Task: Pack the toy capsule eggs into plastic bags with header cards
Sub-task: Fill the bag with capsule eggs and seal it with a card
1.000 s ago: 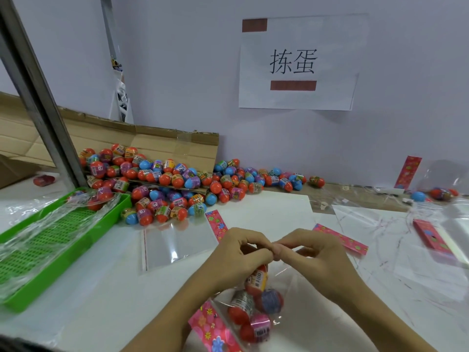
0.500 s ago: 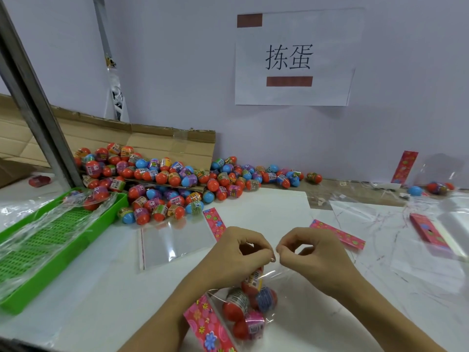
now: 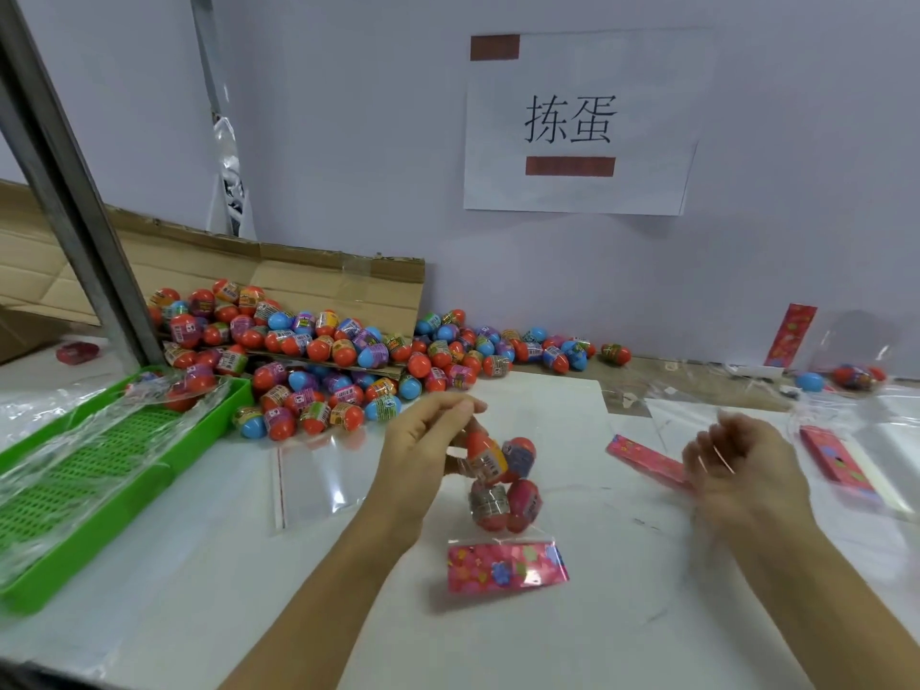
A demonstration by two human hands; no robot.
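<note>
Nearest me, the pink header card (image 3: 507, 566) hung at the low end of the filled plastic bag (image 3: 503, 483), below the fingers that held it. The left hand (image 3: 423, 448) gripped the bag's upper end, fingers curled and pinched on the plastic, with four capsule eggs (image 3: 502, 500) bunched inside just beside and under those fingertips. The bag hung above the white table (image 3: 199, 580) rather than lying on it.

To the right, well apart from the bag, the right hand (image 3: 742, 465) was blurred, its fingers loosely curled and spread, holding nothing that I could make out. A loose pink card (image 3: 647, 460) lay just beside its fingertips, on their left. Left of the left hand's fingers an empty clear bag (image 3: 313, 470) lay flat, and farther left stood the green tray (image 3: 119, 495), draped with plastic film.

Beyond both hands the heap of loose eggs (image 3: 348, 361) spilled from a flattened cardboard box (image 3: 318, 276) against the wall, where a paper sign (image 3: 577, 122) hung.
</note>
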